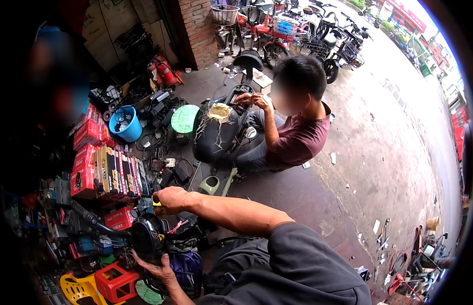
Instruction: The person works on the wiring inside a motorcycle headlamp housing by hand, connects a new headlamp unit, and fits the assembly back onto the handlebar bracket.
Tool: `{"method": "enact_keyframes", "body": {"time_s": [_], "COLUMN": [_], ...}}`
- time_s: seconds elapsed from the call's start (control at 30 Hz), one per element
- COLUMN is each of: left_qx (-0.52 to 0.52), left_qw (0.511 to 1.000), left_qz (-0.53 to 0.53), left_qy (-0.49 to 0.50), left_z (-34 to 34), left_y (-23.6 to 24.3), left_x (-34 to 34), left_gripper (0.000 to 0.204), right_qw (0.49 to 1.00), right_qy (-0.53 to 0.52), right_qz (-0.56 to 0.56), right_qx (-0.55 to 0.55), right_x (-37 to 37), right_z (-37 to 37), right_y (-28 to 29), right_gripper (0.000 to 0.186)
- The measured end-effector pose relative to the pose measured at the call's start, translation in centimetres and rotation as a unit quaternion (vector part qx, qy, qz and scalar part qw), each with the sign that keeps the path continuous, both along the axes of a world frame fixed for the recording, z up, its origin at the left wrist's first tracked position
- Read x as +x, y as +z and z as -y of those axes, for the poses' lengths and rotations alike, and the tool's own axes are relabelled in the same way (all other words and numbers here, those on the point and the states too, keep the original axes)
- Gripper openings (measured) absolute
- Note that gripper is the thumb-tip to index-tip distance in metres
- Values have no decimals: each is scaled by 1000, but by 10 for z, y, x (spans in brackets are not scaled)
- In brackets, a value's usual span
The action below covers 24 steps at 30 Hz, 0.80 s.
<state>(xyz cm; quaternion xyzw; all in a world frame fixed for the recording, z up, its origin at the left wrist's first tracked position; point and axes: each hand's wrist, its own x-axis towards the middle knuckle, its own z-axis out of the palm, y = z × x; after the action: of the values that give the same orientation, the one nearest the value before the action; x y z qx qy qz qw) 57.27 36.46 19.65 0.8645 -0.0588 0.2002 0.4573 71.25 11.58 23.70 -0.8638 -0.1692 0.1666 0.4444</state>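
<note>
My right hand (170, 200) is closed around a small yellow-and-black tool (156, 203), mostly hidden by the fingers. It sits just above a black round scooter housing (145, 235) with wires at its side. From below, my left hand (162, 272) cups that housing, thumb and fingers spread against its underside. A handlebar with a black grip (89, 217) sticks out to the left of the housing. Purple material (189, 269) lies right of my left hand, beside my legs.
Ahead, a person (302, 127) works with both hands at a scooter with a torn black seat (216, 134). Red boxes (86, 168), a blue bucket (125, 124) and loose parts crowd the left. A red stool (116, 282) stands lower left; tools and cables (399, 259) lie lower right.
</note>
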Motion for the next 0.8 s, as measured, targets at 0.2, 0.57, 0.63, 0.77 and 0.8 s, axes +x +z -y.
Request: {"method": "enact_keyframes", "body": {"time_s": [0.2,0.57,0.63,0.77,0.8], "left_qx": [8,-57,-106,-83,-86], "left_qw": [1000,998,994,996,996], "left_qz": [29,22,-18,0,-6], "left_qy": [-4,-2,-20,-24,-14], "left_z": [3,3,9,0,1], "left_y": [0,-7,5,-9,-4], "left_x": [0,-3,-3,3,2], "left_gripper": [97,108,106,110,110], "right_qw": [1000,1000,1000,999,1000], "right_qy": [7,6,-12,-12,10], "right_qz": [5,-12,7,39,13], "right_qx": [-5,-27,-1,19,11], "right_x": [0,1,3,3,4], "right_z": [1,-2,-1,3,1], "right_y": [1,2,-9,-13,-6], "right_gripper": [50,52,53,55,55]}}
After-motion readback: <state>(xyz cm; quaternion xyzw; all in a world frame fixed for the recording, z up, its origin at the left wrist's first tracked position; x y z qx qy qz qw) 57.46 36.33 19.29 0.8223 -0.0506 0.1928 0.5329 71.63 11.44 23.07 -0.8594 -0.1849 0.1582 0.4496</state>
